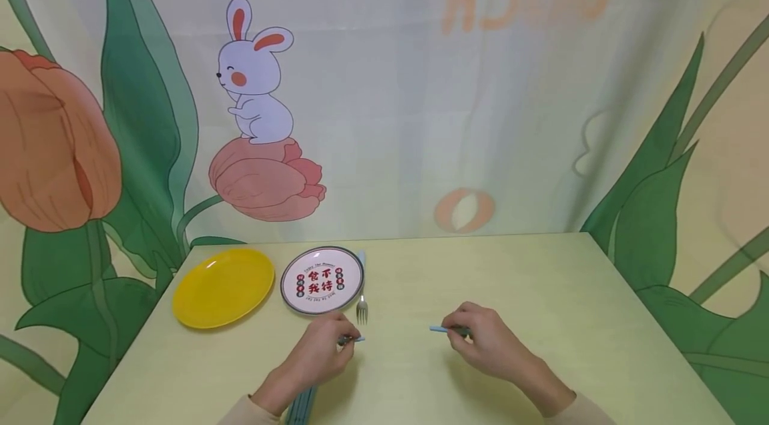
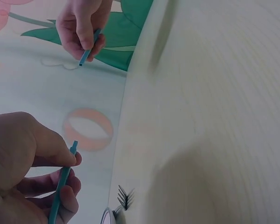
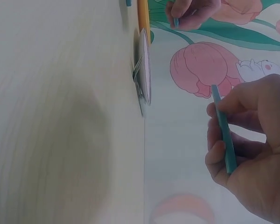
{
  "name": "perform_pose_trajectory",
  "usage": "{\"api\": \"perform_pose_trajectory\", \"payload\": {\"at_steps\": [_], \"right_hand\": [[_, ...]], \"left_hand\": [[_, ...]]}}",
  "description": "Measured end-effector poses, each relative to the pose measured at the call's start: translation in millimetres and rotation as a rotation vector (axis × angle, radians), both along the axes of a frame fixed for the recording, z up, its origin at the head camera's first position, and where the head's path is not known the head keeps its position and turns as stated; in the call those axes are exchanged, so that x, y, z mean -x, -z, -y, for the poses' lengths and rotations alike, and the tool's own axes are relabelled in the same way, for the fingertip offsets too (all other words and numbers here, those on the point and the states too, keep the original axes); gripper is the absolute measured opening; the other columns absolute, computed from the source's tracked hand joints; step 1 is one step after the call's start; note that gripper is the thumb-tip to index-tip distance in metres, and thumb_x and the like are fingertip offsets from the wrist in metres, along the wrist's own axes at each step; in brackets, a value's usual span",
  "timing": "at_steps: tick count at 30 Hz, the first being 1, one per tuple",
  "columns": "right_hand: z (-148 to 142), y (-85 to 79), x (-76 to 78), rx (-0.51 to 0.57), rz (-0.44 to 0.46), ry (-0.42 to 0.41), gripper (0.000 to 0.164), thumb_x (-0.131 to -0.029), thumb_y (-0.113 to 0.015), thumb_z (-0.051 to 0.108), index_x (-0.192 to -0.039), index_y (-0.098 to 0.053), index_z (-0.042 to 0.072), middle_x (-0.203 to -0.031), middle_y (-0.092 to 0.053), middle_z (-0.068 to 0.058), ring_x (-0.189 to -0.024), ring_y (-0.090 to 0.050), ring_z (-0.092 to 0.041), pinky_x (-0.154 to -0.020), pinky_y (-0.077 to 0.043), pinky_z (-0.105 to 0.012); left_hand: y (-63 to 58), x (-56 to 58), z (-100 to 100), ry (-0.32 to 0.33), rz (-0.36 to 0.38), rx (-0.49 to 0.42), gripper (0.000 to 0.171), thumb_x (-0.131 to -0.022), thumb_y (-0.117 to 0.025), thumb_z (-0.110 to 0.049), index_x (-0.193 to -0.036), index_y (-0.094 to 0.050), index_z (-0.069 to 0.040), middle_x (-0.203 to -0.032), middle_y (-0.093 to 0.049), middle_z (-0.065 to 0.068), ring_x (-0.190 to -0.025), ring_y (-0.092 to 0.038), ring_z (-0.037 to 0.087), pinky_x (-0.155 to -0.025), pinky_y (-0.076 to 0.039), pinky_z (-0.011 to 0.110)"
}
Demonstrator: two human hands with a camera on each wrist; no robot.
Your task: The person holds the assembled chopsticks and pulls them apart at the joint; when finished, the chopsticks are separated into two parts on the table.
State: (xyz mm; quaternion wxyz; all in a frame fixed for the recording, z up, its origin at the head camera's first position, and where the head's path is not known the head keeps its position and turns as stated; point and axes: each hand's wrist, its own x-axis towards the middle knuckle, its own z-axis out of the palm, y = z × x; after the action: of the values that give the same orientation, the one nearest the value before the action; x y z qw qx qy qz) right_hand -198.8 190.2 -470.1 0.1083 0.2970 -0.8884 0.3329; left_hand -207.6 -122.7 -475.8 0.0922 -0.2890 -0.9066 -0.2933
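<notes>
Above the near part of the table, my left hand (image 1: 327, 345) grips a short teal stick (image 2: 64, 182) between thumb and curled fingers. The stick has a narrower stepped tip that points toward the other hand. Across a gap on the right, my right hand (image 1: 488, 339) holds a similar short teal stick (image 3: 224, 130), its end (image 1: 438, 329) pointing left. Both sticks are raised over the tabletop and stay apart from each other. Beyond the left hand lies a fork (image 1: 362, 310), its tines toward me, beside the white plate with red lettering (image 1: 322, 305).
A yellow plate (image 1: 223, 288) lies at the table's left, next to the white one. Partly under my left forearm is a dark teal long object (image 1: 302, 406). A printed curtain (image 1: 384, 111) hangs behind the table's (image 1: 541, 278) far edge.
</notes>
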Motion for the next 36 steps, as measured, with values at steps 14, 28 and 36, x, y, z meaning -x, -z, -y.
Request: {"api": "perform_pose_trajectory", "payload": {"at_steps": [14, 28, 36], "right_hand": [[-7.2, 3.0, -11.4, 0.024, 0.012, -0.039, 0.013, -0.087, -0.064, 0.003, -0.091, -0.067, 0.015, -0.086, -0.062, 0.006, -0.077, -0.060, 0.002, -0.066, -0.053, -0.020], [-11.9, 0.6, -24.4, 0.024, 0.030, -0.049, 0.018, -0.082, -0.069, 0.001, -0.086, -0.068, 0.019, -0.086, -0.063, 0.012, -0.077, -0.057, 0.003, -0.067, -0.055, -0.022], [-12.7, -1.0, -31.0, -0.011, -0.072, -0.065, 0.018, -0.078, -0.072, 0.001, -0.083, -0.068, 0.018, -0.082, -0.059, 0.017, -0.073, -0.055, -0.002, -0.064, -0.051, -0.020]], "left_hand": [[11.1, 4.5, -10.3, 0.091, 0.072, 0.015, 0.012, -0.078, -0.068, 0.001, -0.089, -0.074, -0.002, -0.081, -0.063, 0.001, -0.074, -0.059, 0.006, -0.068, -0.052, 0.018], [22.4, 9.5, -19.3, 0.113, 0.085, 0.049, 0.009, -0.078, -0.068, -0.001, -0.084, -0.073, -0.007, -0.079, -0.063, -0.001, -0.074, -0.056, 0.004, -0.067, -0.049, 0.018], [26.0, 13.7, -22.6, 0.117, 0.051, 0.104, 0.009, -0.076, -0.071, -0.002, -0.081, -0.074, -0.008, -0.076, -0.063, -0.003, -0.073, -0.052, 0.004, -0.069, -0.046, 0.021]]}}
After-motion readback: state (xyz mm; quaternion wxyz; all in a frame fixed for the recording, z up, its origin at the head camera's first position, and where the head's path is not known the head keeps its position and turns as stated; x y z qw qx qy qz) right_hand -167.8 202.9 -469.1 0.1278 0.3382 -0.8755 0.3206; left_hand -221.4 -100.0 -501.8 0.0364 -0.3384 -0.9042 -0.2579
